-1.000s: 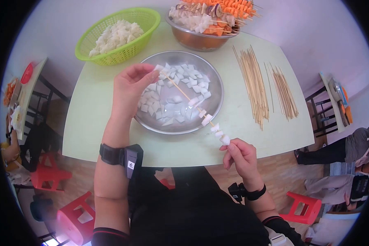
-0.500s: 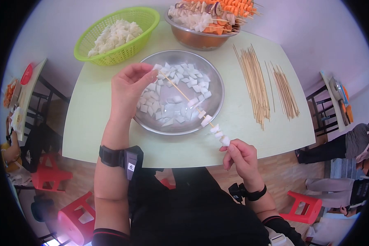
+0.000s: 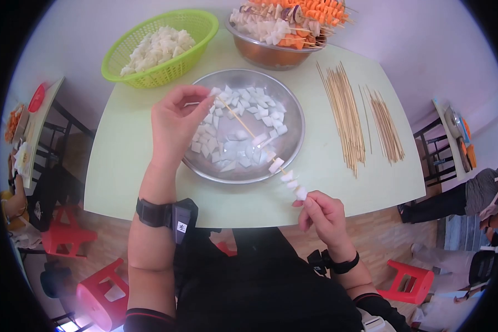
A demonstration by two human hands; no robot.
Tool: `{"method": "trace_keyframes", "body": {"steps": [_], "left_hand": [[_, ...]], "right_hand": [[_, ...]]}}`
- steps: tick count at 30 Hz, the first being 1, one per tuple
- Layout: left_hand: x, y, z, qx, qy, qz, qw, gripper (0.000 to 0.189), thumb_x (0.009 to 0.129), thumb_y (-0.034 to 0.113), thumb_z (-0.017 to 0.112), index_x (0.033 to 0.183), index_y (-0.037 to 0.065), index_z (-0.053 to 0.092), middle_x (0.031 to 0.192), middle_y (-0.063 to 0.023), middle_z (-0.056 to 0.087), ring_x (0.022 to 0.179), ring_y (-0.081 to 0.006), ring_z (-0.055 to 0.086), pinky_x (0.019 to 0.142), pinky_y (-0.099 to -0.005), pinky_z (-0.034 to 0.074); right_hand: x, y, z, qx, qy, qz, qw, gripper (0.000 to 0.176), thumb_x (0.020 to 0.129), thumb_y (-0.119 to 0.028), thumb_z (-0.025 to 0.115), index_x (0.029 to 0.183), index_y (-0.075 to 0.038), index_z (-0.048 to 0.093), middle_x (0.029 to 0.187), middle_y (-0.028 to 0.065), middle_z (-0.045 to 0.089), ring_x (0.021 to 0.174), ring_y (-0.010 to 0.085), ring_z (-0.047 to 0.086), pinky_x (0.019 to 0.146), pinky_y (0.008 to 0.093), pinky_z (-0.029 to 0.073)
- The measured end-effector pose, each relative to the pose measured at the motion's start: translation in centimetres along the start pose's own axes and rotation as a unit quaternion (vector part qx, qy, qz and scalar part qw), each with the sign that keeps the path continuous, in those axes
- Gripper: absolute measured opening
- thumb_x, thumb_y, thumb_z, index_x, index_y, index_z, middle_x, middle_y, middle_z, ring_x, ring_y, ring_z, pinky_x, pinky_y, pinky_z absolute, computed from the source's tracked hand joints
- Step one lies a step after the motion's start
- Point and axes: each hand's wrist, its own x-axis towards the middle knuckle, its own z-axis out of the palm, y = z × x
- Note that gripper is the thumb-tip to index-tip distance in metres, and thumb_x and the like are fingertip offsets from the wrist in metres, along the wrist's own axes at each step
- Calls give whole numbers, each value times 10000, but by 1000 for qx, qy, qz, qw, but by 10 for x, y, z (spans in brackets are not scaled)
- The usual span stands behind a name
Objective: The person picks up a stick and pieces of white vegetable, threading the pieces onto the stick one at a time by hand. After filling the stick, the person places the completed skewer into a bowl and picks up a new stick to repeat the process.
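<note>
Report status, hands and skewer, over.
Left hand at far end of skewer; right hand pinching near end. White pieces threaded. Loose sticks right of dish, not in the way.

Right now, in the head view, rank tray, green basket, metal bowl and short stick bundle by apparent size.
Largest to smallest:
1. Tray, partly behind a hand
2. Green basket
3. Metal bowl
4. Short stick bundle

Basket and bowl sit farther back, so their true order is unsure.
</note>
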Motion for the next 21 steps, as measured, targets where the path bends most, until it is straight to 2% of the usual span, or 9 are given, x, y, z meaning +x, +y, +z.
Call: {"method": "trace_keyframes", "body": {"steps": [4, 8, 11, 13, 14, 17, 18, 19, 21], "left_hand": [[-1, 0, 1, 22, 1, 7, 1000, 181, 799, -33, 663, 965, -70, 601, 928, -94, 628, 833, -124, 613, 737, -215, 501], [1, -7, -2, 56, 15, 39, 998, 160, 800, -18, 660, 944, -61, 607, 901, -89, 638, 802, -121, 624, 711, -216, 506], [3, -9, -6, 52, 29, 36, 998, 146, 795, -1, 664, 922, -51, 615, 868, -83, 649, 771, -119, 630, 690, -219, 506], [3, -7, -7, 50, 32, 25, 998, 148, 795, 2, 666, 922, -52, 615, 862, -83, 650, 767, -119, 630, 689, -219, 505], [3, -4, -7, 49, 30, 15, 998, 158, 797, -15, 663, 934, -69, 607, 892, -94, 639, 800, -127, 625, 721, -224, 511], [3, -3, -7, 42, 25, 4, 999, 171, 797, -29, 663, 946, -85, 601, 920, -105, 628, 831, -137, 619, 752, -230, 518], [4, -3, -8, 37, 25, 3, 999, 172, 795, -27, 666, 945, -83, 602, 917, -104, 629, 829, -137, 618, 751, -231, 519], [4, -3, -8, 37, 23, 3, 999, 172, 795, -27, 666, 945, -83, 602, 917, -104, 629, 829, -137, 618, 751, -231, 519], [4, -3, -8, 22, 19, -7, 1000, 177, 792, -21, 671, 945, -80, 604, 914, -103, 630, 825, -136, 618, 751, -233, 519]], "right_hand": [[4, -10, -10, 227, -120, 80, 963, 245, 965, -155, 428, 920, 17, 596, 508, 0, 511, 460, 56, 469, 445, 204, 365], [7, -15, -1, 263, -118, 100, 952, 219, 958, -137, 443, 925, 16, 595, 519, 11, 523, 466, 79, 495, 437, 219, 373], [11, -10, 9, 18, -16, 36, 999, 196, 951, -120, 456, 926, 16, 596, 537, 18, 538, 481, 96, 519, 433, 229, 380], [17, 4, 9, -374, 73, -265, 886, 179, 946, -108, 467, 925, 13, 598, 555, 20, 547, 496, 98, 528, 438, 228, 385], [17, 4, 10, -375, 74, -264, 886, 179, 946, -108, 467, 925, 13, 598, 555, 20, 547, 496, 98, 528, 438, 228, 385], [16, -3, 13, -343, 72, -261, 900, 199, 953, -130, 457, 939, 13, 594, 551, 22, 547, 482, 106, 525, 435, 227, 392], [13, -13, 13, -142, 13, -97, 985, 212, 957, -141, 447, 940, 13, 590, 546, 24, 543, 468, 110, 520, 434, 225, 398], [12, -19, 13, 71, -48, 74, 994, 225, 961, -153, 437, 942, 14, 586, 541, 26, 540, 455, 113, 514, 432, 223, 404], [18, -14, 6, 165, -75, 84, 980, 239, 966, -164, 424, 940, 14, 581, 534, 26, 532, 443, 107, 502, 429, 216, 402]]}}
